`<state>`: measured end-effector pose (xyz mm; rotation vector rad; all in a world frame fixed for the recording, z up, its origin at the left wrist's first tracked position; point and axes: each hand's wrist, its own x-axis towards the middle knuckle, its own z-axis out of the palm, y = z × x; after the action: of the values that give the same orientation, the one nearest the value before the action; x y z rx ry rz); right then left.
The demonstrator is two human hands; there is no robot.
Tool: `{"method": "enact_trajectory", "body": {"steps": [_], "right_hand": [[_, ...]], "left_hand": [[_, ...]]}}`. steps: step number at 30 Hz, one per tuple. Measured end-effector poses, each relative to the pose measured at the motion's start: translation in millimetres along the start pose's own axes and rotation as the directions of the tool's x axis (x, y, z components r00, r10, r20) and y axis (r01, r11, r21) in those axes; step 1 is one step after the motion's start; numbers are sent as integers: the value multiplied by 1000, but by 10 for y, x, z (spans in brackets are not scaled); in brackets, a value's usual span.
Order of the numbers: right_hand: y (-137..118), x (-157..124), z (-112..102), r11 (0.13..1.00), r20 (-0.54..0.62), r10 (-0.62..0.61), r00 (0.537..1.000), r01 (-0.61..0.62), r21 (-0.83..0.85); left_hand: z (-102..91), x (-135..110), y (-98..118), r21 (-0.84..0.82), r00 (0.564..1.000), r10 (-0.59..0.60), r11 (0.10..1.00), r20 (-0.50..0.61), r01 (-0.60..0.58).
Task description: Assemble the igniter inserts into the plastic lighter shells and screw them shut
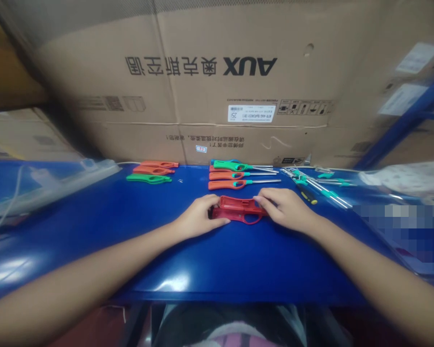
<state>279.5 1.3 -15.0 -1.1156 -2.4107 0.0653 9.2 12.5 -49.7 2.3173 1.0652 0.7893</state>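
Observation:
A red lighter casing (pixel 238 210) lies between my hands just above the blue table, its hollow inside facing up and a trigger loop on its near side. It seems to be two halves side by side. My left hand (pixel 198 216) is closed on its left end, thumb along the near edge. At the right end, my right hand (pixel 284 206) pinches the casing between thumb and fingers. Beyond my hands lie several assembled lighters (pixel 226 184) in orange and green with metal tubes. Farther left are orange and green lighter casings (pixel 148 179) without tubes.
Metal tubes with teal parts (pixel 323 188) are piled at the right, beside a black and yellow screwdriver (pixel 308 195). A large cardboard box (pixel 202 96) stands along the back of the blue table (pixel 159 260). Clear plastic (pixel 72 180) lies on the left.

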Motion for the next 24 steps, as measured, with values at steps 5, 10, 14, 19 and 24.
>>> {"method": "enact_trajectory", "body": {"steps": [5, 10, 14, 19, 24], "right_hand": [[64, 13, -6, 974, 200, 24, 979, -68, 215], [50, 11, 25, 985, 379, -103, 920, 40, 170], [-9, 5, 22, 991, 354, -130, 926, 105, 88], [-31, -13, -31, 987, 311, -158, 937, 153, 41], [9, -25, -42, 987, 344, -162, 925, 157, 43]], "left_hand": [[2, 20, -37, -9, 1000, 10, 1000, -24, -10], [-5, 24, -72, -4, 999, -2, 1000, -38, 2], [-3, 20, -66, 15, 999, 25, 1000, -20, -24], [2, 21, -52, 26, 998, 68, 997, -11, -68], [-60, 2, 44, 73, 989, 145, 987, -27, -142]]}}
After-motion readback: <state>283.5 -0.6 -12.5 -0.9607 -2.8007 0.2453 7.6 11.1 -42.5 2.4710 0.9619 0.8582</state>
